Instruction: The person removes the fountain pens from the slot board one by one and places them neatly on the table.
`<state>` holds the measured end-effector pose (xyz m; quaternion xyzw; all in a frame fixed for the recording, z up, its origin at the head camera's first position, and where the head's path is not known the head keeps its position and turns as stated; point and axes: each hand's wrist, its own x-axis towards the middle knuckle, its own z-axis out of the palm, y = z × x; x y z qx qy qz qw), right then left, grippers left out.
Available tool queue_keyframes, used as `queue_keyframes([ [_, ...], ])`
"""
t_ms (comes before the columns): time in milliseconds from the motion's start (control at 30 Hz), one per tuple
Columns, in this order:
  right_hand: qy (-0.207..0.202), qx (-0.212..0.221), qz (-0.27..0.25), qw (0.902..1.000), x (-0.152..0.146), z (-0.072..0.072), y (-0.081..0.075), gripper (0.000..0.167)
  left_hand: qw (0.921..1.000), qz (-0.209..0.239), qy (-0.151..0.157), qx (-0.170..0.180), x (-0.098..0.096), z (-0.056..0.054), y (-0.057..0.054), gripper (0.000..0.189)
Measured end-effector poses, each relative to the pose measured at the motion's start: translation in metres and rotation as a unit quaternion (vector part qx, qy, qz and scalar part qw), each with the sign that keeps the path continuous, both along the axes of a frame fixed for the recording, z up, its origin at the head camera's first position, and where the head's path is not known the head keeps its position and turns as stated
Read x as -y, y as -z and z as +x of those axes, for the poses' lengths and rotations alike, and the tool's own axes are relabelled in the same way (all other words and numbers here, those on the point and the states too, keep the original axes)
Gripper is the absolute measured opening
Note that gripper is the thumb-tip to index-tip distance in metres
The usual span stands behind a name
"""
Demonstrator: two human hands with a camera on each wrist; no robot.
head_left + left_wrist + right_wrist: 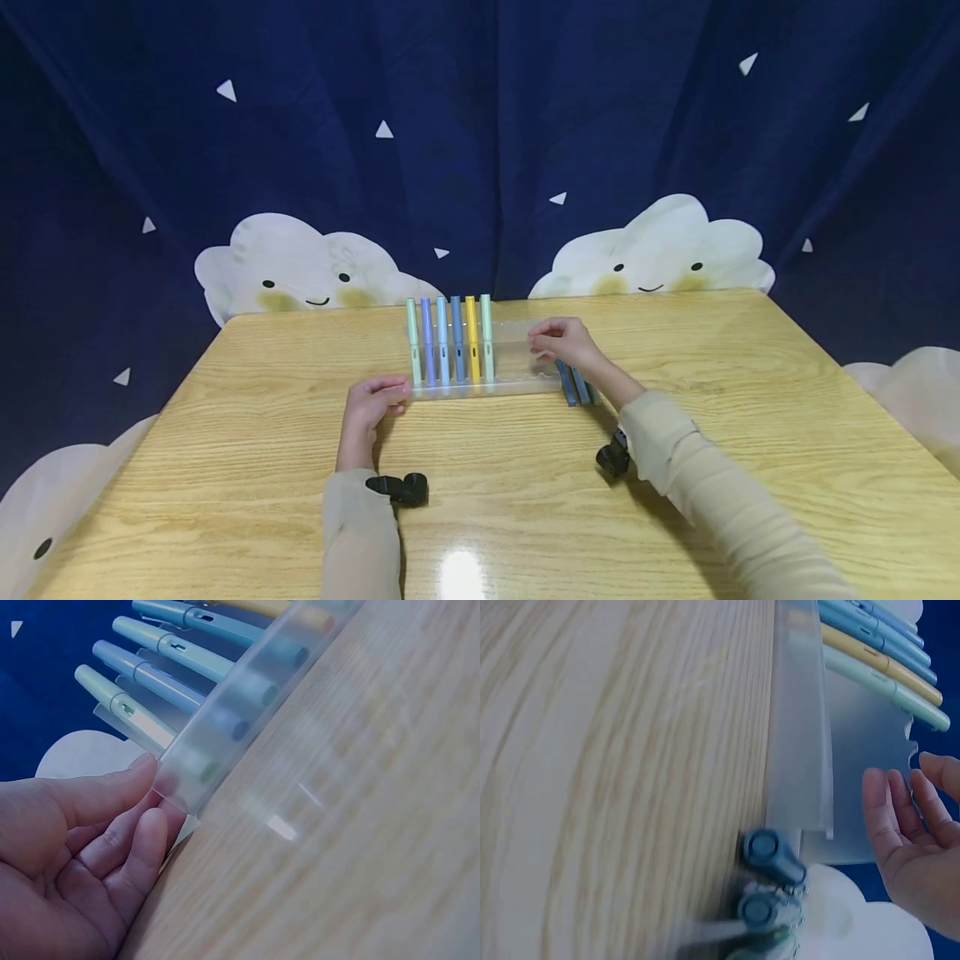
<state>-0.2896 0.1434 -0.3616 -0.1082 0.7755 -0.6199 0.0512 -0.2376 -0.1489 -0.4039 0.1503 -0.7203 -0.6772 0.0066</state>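
Note:
A clear frosted pen rack (513, 354) stands on the table. Several capped pens lean side by side in its left part, among them a mint green pen (414, 342), a dark blue pen (457, 337) and a yellow pen (472, 337). My left hand (371, 404) pinches the rack's left front corner between thumb and fingers, as the left wrist view shows. Over the rack's right part my right hand (566, 340) hovers, fingers relaxed and holding nothing. Below that hand three loose pens, one of them blue (579, 387), lie by the rack's right end, partly hidden by the wrist.
The wooden table (262, 467) reaches back to a dark blue curtain (450, 167) printed with white clouds and triangles. Each wrist carries a black camera, such as the one on the left wrist (401, 489).

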Motion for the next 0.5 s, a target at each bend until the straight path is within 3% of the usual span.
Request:
queue_keyframes([
  [500, -0.026, -0.030, -0.029, 0.9988, 0.034, 0.000, 0.006, 0.022, 0.9998, 0.014, 0.012, -0.004, 0.000, 0.000, -0.001, 0.026],
])
